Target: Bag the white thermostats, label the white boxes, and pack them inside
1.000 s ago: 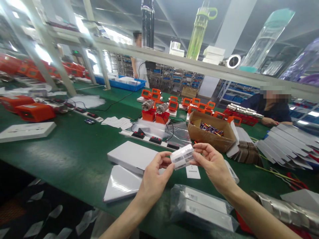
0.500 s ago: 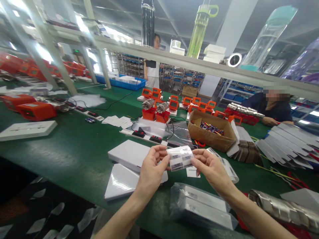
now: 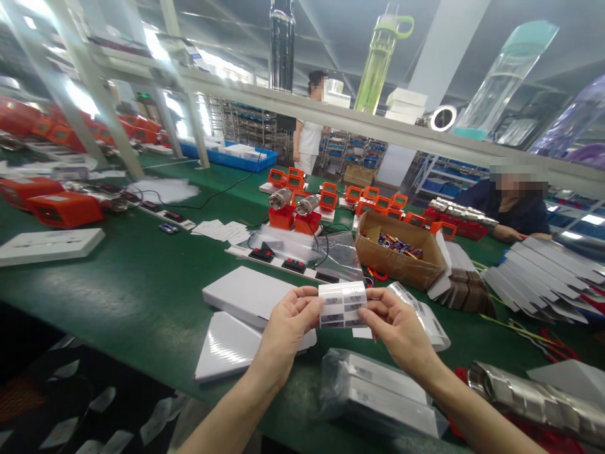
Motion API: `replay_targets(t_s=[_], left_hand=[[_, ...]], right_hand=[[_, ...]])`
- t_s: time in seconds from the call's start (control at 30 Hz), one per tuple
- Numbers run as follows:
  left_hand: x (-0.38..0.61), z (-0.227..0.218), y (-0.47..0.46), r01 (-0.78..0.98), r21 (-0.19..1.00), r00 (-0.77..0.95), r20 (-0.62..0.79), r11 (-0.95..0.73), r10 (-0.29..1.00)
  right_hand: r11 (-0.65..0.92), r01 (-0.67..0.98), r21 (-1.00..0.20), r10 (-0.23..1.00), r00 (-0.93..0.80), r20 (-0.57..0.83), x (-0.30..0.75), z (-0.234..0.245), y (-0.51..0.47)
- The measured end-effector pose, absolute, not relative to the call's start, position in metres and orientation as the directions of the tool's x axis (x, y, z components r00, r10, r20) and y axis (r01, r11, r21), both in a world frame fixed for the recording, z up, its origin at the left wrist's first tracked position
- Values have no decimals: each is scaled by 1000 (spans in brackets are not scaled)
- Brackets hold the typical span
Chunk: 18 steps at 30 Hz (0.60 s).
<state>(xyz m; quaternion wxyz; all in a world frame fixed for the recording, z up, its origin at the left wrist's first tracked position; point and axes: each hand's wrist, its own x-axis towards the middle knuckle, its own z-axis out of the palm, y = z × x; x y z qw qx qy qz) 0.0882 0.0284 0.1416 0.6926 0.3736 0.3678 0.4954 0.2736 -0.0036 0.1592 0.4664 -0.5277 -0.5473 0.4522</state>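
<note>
Between my two hands is a small white sheet of barcode labels [image 3: 343, 305], held up above the green table. My left hand [image 3: 289, 325] pinches its left edge with thumb and fingers. On the right edge, my right hand [image 3: 393, 321] grips it the same way. Behind my right wrist lies a curled strip of labels [image 3: 425, 318]. Two flat white boxes, an upper one [image 3: 243, 291] and a lower one [image 3: 227, 347], rest beside my left hand. Below the sheet, long white boxes in a clear plastic bag [image 3: 378, 391] lie on the table.
A cardboard box of batteries [image 3: 401, 252] stands beyond my hands, beside stacked folded cartons [image 3: 466, 277]. Power strips [image 3: 293, 263] and orange housings [image 3: 328, 197] are further back. Metal fittings [image 3: 534, 397] lie at right. A shelf [image 3: 331, 110] with bottles crosses above. A co-worker [image 3: 515, 202] sits opposite.
The label sheet has levelled out and dropped slightly, still held in both hands. In the background, a standing person has moved to the right.
</note>
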Motion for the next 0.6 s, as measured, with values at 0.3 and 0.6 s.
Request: replay_targets(t_s=[0.3,0.6], left_hand=[[99,143,22,-356,903,475,-46,239,879],[99,142,26,-358,909,395,-59,212,917]], right_hand=[[34,70,-997,999,0,34,268,161,-6],[-11,131,-991,999,-31,-15,270,163,-12]])
